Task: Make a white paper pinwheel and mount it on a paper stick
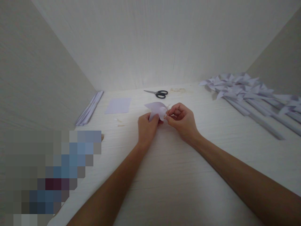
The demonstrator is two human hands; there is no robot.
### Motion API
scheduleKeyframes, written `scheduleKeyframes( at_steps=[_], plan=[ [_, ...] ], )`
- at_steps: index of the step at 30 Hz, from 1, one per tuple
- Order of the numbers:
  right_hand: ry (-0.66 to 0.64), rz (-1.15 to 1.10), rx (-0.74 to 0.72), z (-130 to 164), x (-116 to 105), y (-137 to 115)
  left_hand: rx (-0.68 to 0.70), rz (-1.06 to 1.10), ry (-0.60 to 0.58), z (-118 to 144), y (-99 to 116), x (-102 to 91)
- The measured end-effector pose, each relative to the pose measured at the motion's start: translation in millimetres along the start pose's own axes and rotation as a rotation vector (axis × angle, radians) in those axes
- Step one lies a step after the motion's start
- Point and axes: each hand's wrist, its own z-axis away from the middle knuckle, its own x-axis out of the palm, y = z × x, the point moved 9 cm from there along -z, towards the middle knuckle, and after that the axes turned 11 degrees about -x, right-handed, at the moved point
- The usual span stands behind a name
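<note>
A curled pale paper piece (pixel 157 110) is pinched closed between the left hand (pixel 147 127) and right hand (pixel 182 121) (for shaping, seemingly), above the tabletop (pixel 164 175); scissors (pixel 158 93) lie beyond.

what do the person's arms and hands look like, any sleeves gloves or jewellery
Both forearms are bare as far as the view shows, with no sleeves in sight. The left hand and right hand wear no gloves. No ring, watch or bracelet can be seen, though the fingers are small in the picture.
</note>
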Motion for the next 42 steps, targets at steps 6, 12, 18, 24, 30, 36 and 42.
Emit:
scheduleKeyframes(
  at_steps=[6, 12, 18, 24, 30, 36, 42],
  plan=[
    [-0.017, 0.039, -0.013, 0.7, -0.8, 1.1, 0.013, 0.0, 0.01, 1.0, 2.5, -1.0],
    [0.015, 0.012, -0.004, 1.5, -4.1, 0.1, -0.007, 0.093, 0.081, -5.1, -10.8, -10.0],
    [0.213, 0.016, 0.011, 0.3, -27.8, 17.0, -0.137, 0.343, 0.067, -11.3, -22.8, -11.0],
    [0.091, -0.042, 0.191, 2.1, -12.5, 27.1, -0.158, 0.412, -0.125, -8.2, -17.1, 5.2],
    [0.126, -0.094, 0.263, 3.5, -12.7, 30.7, -0.119, 0.103, -0.209, 2.2, -6.4, 15.4],
    [0.241, -0.126, 0.242, 3.0, -25.2, 35.2, -0.103, 0.269, -0.428, 8.9, 0.4, 35.6],
    [0.284, -0.137, 0.253, 3.5, -28.5, 36.4, -0.122, 0.272, -0.47, 8.4, -5.3, 39.9]
  ],
)
